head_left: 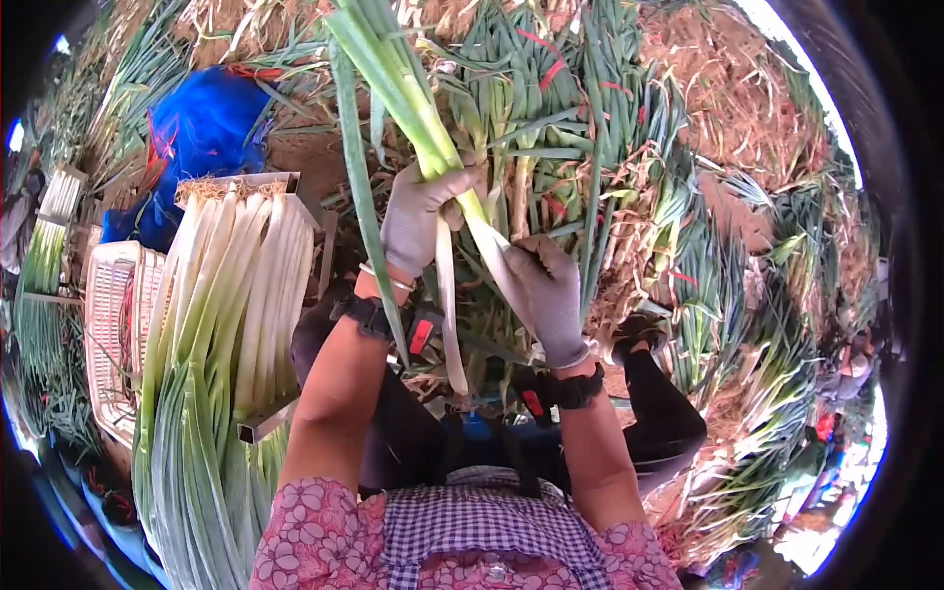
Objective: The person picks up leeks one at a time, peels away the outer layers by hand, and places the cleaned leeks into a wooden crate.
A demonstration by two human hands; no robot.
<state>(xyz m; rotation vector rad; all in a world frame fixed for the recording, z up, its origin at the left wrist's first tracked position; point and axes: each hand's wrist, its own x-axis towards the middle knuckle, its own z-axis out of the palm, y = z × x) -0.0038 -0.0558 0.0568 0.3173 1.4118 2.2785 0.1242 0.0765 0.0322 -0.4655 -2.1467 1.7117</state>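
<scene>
In grey gloves, both my hands are on one long green onion (424, 120) that slants from upper left to lower right. My left hand (421, 218) is closed round the stalk where green turns pale. My right hand (547, 293) is closed on the white lower part, whose end is hidden behind the glove. A loose whitish strip (447, 313) hangs below my left hand, and a long green leaf (356, 187) droops along my left wrist. To my left, several pale, clean-looking green onions (224, 285) lie side by side on a metal rack (258, 429), roots at the far end.
A pinkish-white plastic basket (110, 295) stands left of the rack, with blue netting (208, 116) beyond it. Heaps of untrimmed green onions (551, 88) with red ties lie ahead and to the right on brown ground (723, 103). Another rack of onions (47, 251) stands at far left.
</scene>
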